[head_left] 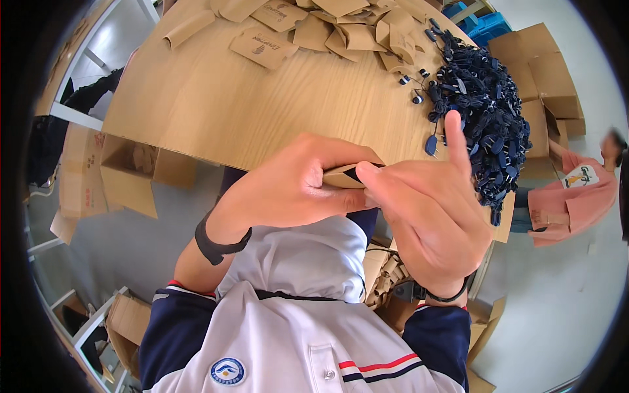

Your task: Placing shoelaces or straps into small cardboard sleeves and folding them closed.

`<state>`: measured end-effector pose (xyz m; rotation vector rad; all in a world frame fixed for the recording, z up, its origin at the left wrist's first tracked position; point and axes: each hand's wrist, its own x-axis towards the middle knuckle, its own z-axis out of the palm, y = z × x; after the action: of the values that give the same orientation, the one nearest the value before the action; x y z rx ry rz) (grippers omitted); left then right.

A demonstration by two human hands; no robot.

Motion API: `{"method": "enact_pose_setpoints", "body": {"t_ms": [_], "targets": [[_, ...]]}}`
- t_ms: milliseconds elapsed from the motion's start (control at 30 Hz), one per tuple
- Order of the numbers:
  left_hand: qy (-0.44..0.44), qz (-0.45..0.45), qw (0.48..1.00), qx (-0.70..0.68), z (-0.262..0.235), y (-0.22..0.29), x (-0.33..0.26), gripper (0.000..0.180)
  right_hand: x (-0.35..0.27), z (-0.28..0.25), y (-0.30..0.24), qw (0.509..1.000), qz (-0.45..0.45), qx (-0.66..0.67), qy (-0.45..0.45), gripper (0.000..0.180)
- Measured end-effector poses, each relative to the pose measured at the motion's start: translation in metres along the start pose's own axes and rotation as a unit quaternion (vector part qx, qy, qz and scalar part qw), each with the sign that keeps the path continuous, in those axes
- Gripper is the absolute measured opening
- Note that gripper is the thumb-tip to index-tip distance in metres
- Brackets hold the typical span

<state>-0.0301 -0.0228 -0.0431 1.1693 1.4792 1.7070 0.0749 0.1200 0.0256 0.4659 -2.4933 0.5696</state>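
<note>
In front of my body, over the table's near edge, my left hand (285,180) is wrapped round a small brown cardboard pillow box (337,177). My right hand (436,219) meets the box's right end, its thumb and bent fingers pressed there while one finger sticks up. Something dark shows at that end, between the box and my right fingertips; I cannot make out what it is. Beyond my right hand lies a big heap of dark blue and black corded earphones (481,108).
Flat brown pillow boxes (265,47) are scattered along the far side of the wooden table (196,98). An open carton (128,173) stands at the left, and more cartons (540,65) at the right. A person in a pink top (576,196) is at the right.
</note>
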Motion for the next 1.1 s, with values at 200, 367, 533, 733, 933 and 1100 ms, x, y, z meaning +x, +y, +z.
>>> {"method": "enact_pose_setpoints", "body": {"t_ms": [200,367,533,733,933,1100], "targets": [[-0.040,0.040,0.996,0.064,-0.007,-0.022,-0.003,0.021,-0.007,0.011,0.016,0.986,0.093,0.096,-0.100,0.027],[0.043,-0.051,0.966,-0.249,0.002,-0.006,-0.006,0.038,-0.003,-0.016,0.021,0.995,0.006,0.094,-0.017,0.036],[0.045,0.013,0.887,-0.460,0.013,0.016,0.019,0.052,-0.021,0.015,0.024,0.993,0.045,0.098,0.041,0.048],[0.200,0.024,0.979,-0.018,0.030,0.041,0.011,0.050,-0.024,0.025,0.013,0.966,0.081,0.131,0.208,0.037],[0.230,0.364,0.882,0.193,0.032,0.026,0.006,0.028,-0.007,0.031,-0.003,0.900,0.012,0.303,0.312,0.018],[0.297,0.330,0.864,0.237,0.039,0.030,0.012,0.023,-0.003,0.034,0.001,0.882,0.055,0.333,0.329,0.010]]}}
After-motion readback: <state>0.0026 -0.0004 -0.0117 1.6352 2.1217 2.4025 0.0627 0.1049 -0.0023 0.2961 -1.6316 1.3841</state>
